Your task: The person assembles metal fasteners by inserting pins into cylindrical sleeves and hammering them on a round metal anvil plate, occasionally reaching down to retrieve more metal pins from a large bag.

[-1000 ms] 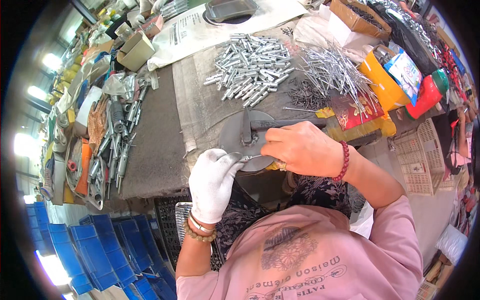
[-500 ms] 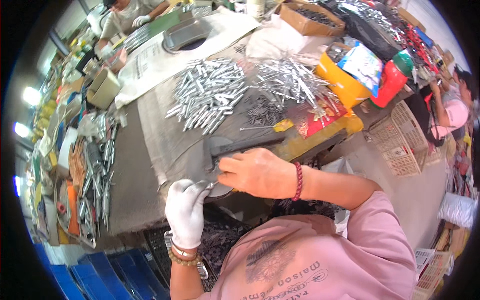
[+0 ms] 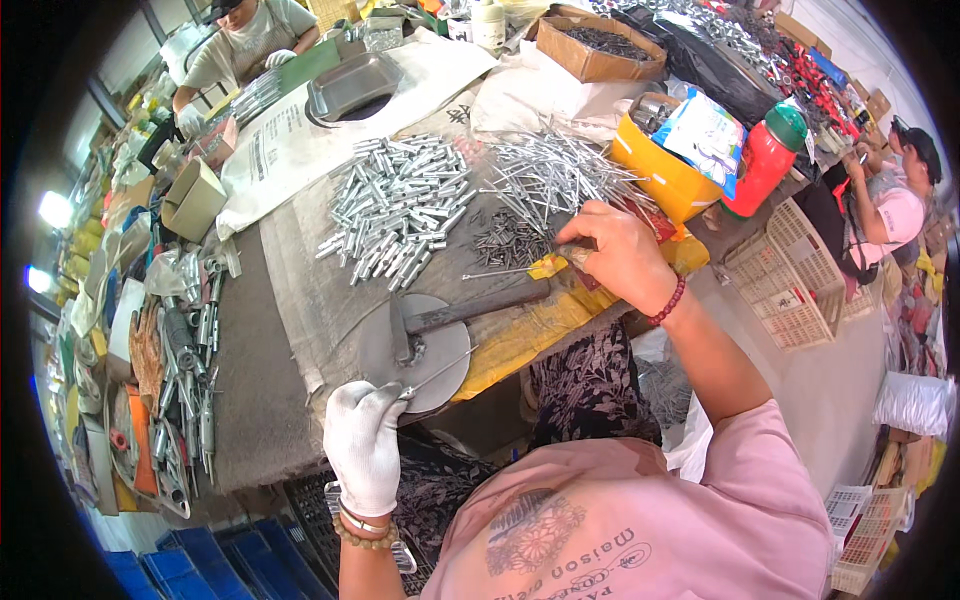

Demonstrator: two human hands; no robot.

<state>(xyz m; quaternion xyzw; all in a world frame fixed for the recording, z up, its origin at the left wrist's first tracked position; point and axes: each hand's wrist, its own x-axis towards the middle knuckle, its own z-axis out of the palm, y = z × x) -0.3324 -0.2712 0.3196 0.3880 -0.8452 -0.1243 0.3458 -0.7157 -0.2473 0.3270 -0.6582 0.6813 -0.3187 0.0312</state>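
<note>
My left hand, in a white glove, pinches a thin metal rod whose tip lies across a round grey metal disc at the table's near edge. A hammer lies on that disc, head to the left, with nobody holding it. My right hand, bare with a dark red bead bracelet, reaches past the end of the hammer handle to a heap of thin rods. Its fingers are curled down, and one thin rod sticks out to the left from under them.
A pile of short silver tubes lies beyond the disc, with small dark parts beside it. A yellow box and a red bottle stand right. Tools crowd the left edge. Other people work at far left and right.
My right hand has let go of the hammer at the disc and moved right and away to the thin rod heap. The hammer now lies on the disc. My left hand stays there.
</note>
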